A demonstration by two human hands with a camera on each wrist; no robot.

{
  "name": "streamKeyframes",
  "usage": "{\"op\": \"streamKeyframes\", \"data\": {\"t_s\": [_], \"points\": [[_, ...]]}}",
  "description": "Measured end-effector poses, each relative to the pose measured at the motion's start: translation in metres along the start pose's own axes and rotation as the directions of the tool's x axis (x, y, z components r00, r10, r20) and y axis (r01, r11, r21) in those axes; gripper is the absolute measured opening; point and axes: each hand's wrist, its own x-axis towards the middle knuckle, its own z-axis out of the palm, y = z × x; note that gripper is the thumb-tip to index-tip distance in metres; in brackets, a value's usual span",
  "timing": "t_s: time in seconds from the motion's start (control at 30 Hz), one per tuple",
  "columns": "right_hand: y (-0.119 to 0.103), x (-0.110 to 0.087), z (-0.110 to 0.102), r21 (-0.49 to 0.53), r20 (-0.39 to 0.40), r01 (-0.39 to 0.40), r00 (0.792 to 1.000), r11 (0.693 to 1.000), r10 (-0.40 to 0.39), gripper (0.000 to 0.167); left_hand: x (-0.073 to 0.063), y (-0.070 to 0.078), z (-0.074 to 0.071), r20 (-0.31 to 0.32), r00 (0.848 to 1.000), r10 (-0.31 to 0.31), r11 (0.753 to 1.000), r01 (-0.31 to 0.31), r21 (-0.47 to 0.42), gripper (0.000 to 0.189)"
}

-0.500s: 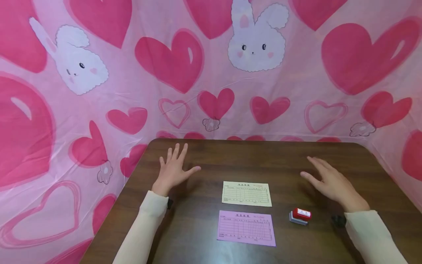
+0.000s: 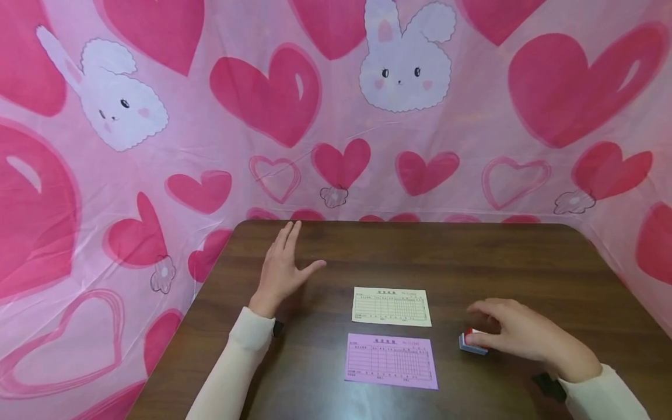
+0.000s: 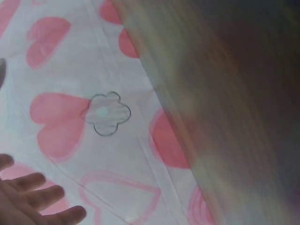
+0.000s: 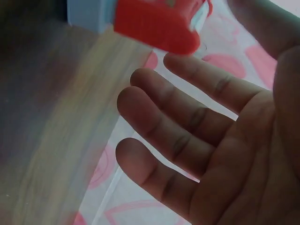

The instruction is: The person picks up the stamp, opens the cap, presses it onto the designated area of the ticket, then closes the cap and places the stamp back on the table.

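Note:
A small self-inking stamp with a red top and a blue-grey base (image 2: 473, 349) stands on the table right of the paper slips. My right hand (image 2: 530, 335) reaches over it, thumb on the near side and fingers on the far side, partly covering the red top. In the right wrist view the stamp's red part (image 4: 157, 26) lies by the index fingertip, with the fingers loosely bent and the thumb apart from it. My left hand (image 2: 280, 271) is held over the table's left part, fingers extended, thumb spread, holding nothing. Its fingers (image 3: 47, 197) also show in the left wrist view.
A pale yellow printed slip (image 2: 391, 307) lies flat mid-table, with a purple printed slip (image 2: 391, 360) just nearer to me. The brown wooden table (image 2: 399, 251) meets a pink cloth backdrop (image 2: 346, 122) with hearts and rabbits along its back and left side.
My right hand has come down and toward me onto the stamp, its fingers bending more. My left hand has shifted slightly right, its fingers closer together. The slips have stayed put.

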Motion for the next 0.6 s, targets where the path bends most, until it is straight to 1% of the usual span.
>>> {"op": "streamKeyframes", "data": {"t_s": [0.07, 0.13, 0.17, 0.23, 0.27, 0.33, 0.4, 0.43, 0.53, 0.6], "points": [[0.0, -0.002, 0.003, -0.002, 0.016, 0.019, 1.0, 1.0, -0.019, 0.06, 0.0, 0.003, 0.003, -0.041, 0.999, 0.033, 0.999, -0.034, -0.011, 0.11], [0.001, -0.002, 0.007, 0.018, 0.02, 0.045, 0.999, 0.999, -0.046, 0.049, 0.0, 0.006, 0.005, -0.067, 0.996, 0.057, 0.998, -0.058, -0.014, 0.109], [0.002, -0.002, 0.009, 0.032, 0.031, 0.043, 0.999, 0.999, -0.044, 0.043, 0.0, 0.008, 0.006, -0.076, 0.994, 0.072, 0.997, -0.074, -0.016, 0.108], [0.004, 0.0, 0.012, 0.057, 0.025, 0.071, 0.997, 0.996, -0.072, 0.031, -0.001, 0.012, 0.008, -0.089, 0.991, 0.104, 0.994, -0.106, -0.017, 0.105], [0.004, 0.0, 0.013, 0.071, 0.023, 0.083, 0.996, 0.994, -0.084, 0.027, -0.001, 0.014, 0.01, -0.095, 0.988, 0.121, 0.992, -0.123, -0.018, 0.104], [0.004, 0.001, 0.014, 0.082, 0.019, 0.088, 0.996, 0.993, -0.09, 0.024, -0.002, 0.018, 0.014, -0.117, 0.98, 0.161, 0.986, -0.165, -0.024, 0.102], [0.003, 0.002, 0.014, 0.09, -0.001, 0.099, 0.995, 0.991, -0.1, 0.024, -0.003, 0.024, 0.018, -0.144, 0.969, 0.202, 0.978, -0.208, -0.027, 0.1], [0.003, 0.003, 0.013, 0.088, -0.03, 0.115, 0.993, 0.989, -0.113, 0.024, -0.003, 0.027, 0.02, -0.163, 0.961, 0.225, 0.972, -0.233, -0.033, 0.099], [-0.003, 0.008, 0.012, 0.106, -0.144, 0.129, 0.983, 0.986, -0.113, 0.025, -0.003, 0.039, 0.026, -0.224, 0.929, 0.294, 0.948, -0.313, -0.057, 0.097], [-0.008, 0.011, 0.01, 0.131, -0.221, 0.127, 0.97, 0.983, -0.096, 0.025, -0.003, 0.047, 0.029, -0.257, 0.905, 0.339, 0.926, -0.369, -0.077, 0.097]]}}
